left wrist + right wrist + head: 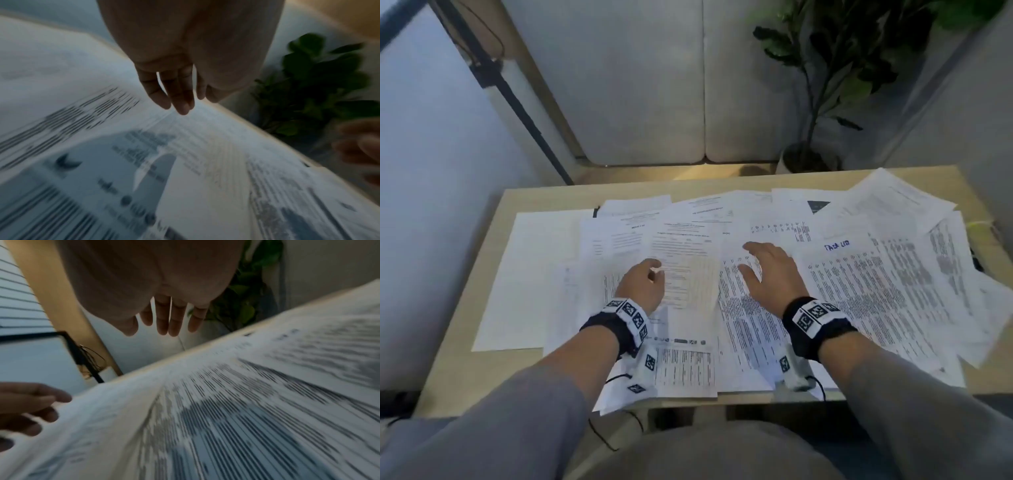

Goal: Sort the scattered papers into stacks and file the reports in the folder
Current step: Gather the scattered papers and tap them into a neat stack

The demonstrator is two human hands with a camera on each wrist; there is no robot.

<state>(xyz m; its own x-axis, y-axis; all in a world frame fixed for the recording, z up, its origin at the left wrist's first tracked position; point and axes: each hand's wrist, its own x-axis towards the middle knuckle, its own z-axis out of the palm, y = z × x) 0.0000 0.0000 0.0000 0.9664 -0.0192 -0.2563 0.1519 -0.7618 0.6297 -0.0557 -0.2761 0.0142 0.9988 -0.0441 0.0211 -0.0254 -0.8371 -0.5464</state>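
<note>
While I am hovering both relaxed, empty hands, left hand [642,286] and right hand [770,270], scattered papers [859,274] are covering the table [465,359]. One sheet [837,245] is reading "TASK". Bare wood is showing along the left edge.

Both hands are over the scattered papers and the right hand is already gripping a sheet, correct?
Not quite. The right hand grips nothing: the right wrist view shows its fingers straight above the papers. Both hands are over them.

Printed papers [859,281] scattered, overlapping, flat across table.
</note>
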